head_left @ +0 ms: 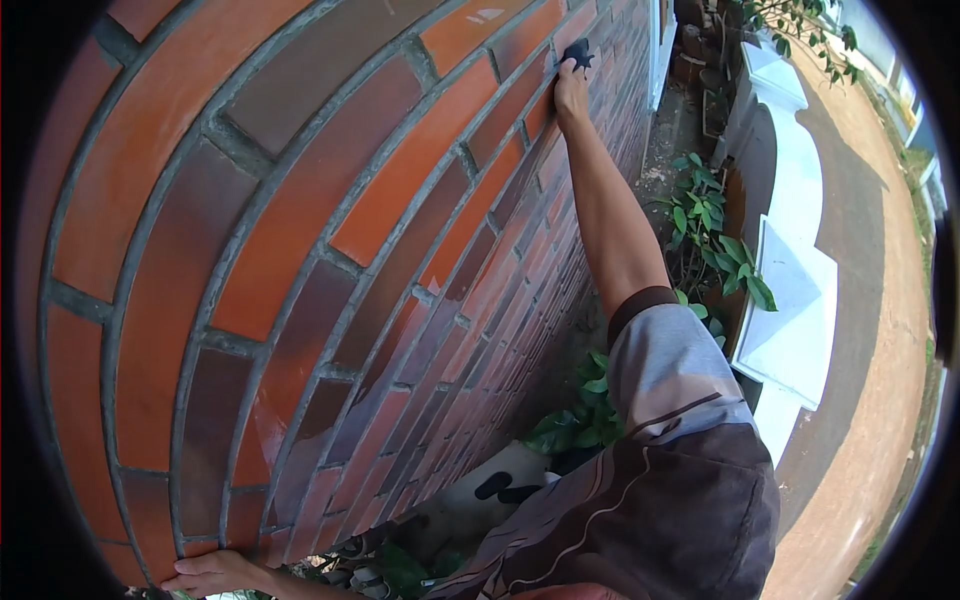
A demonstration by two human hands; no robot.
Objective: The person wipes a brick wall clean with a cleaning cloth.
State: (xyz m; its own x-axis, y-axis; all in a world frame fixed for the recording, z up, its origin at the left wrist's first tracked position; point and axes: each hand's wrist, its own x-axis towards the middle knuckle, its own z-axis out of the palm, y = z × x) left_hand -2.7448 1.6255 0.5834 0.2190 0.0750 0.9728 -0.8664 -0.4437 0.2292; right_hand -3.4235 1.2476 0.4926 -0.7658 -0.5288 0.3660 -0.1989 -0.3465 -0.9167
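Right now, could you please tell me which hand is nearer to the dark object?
The right. The right hand holds the dark object at the brick wall; the left hand is well away, at the wall's lower left in the view.

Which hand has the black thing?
The right hand, the one reaching farthest up the picture, holds the black thing. The left hand, down at the bottom, just rests on the bricks.

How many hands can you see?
2. The right hand is near the top of the picture, holding a small dark thing against the brick wall. The left hand is at the bottom left, by the wall's edge. I see no others.
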